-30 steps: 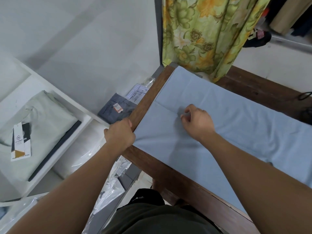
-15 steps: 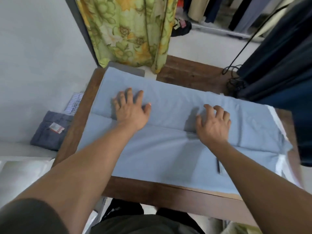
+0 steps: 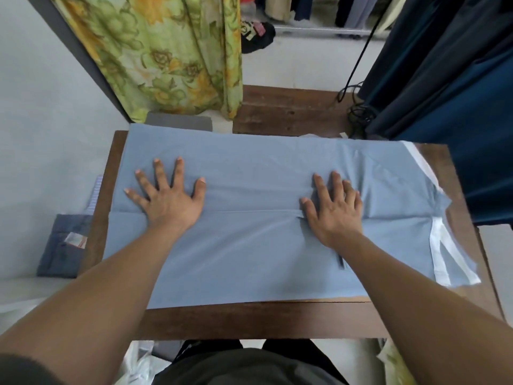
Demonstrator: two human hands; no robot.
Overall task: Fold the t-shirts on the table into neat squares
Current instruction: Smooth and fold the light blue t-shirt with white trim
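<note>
Pressing left hand [image 3: 169,201]: fingers spread, flat on the t-shirt [image 3: 249,245], left part.
Flat right hand [image 3: 333,212]: fingers straight, nearly together, on the middle fold, right part.
Light blue t-shirt: spread across the wooden tabletop [image 3: 249,320].

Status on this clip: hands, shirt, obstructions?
Left hand flat, fingers spread, on light blue t-shirt. Right hand flat on its fold edge. Nothing lying on shirt.
</note>
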